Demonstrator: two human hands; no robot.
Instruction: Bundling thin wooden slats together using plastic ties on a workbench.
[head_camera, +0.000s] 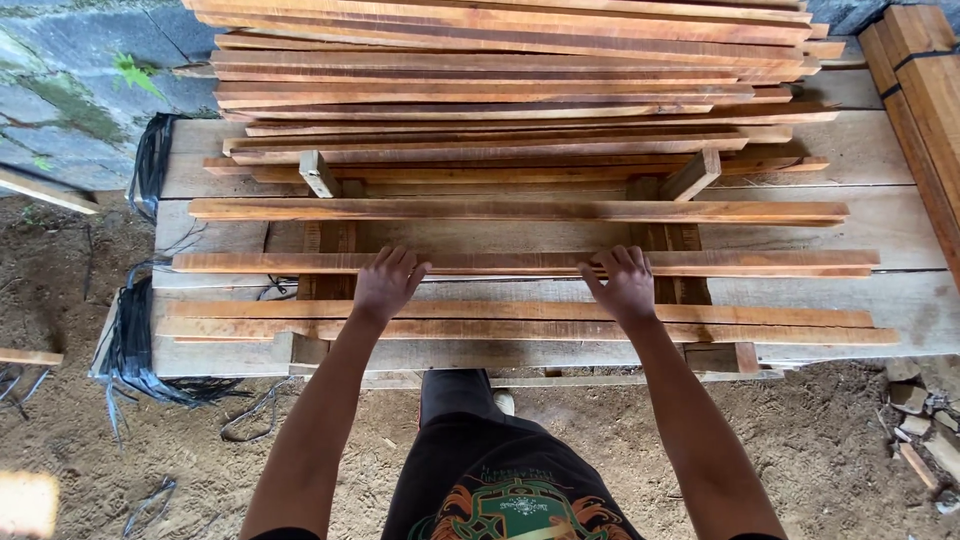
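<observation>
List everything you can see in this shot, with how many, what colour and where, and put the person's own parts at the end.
wooden slats: many, reddish brown, lying crosswise over the platform, piled thicker at the far side
plank platform: one, pale grey-brown, under the slats
short wood blocks: two, light brown, standing among the slats
bundled timber: one stack, reddish brown, far right
black straps: several, black, hanging and lying on the left
stone wall: one, grey with green growth, top left
dirt ground: brown, around the platform
rubble pieces: a few, grey, lower right
left hand: flat on a slat
right hand: flat on the same slat
</observation>
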